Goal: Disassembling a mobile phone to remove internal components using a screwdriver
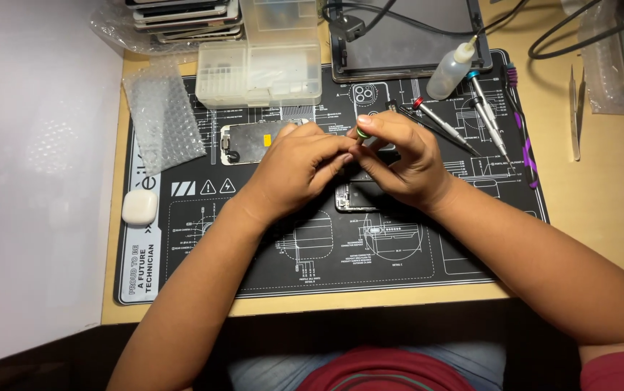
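Both my hands meet over the middle of a black repair mat (203,239). My right hand (402,159) grips a small screwdriver with a green cap (363,133), its shaft hidden under the fingers. My left hand (301,163) rests against it, fingertips touching the tool near the tip. Beneath them lies an opened phone body (352,199), mostly covered. A detached phone screen (250,141) with a metal back lies just left of my left hand.
A clear parts box (261,72) and a stack of phones (182,14) sit at the back. Bubble wrap (161,116) and a white earbud case (140,206) lie left. A squeeze bottle (449,71), several screwdrivers (464,119), tweezers (575,116) and a tablet (406,36) lie right.
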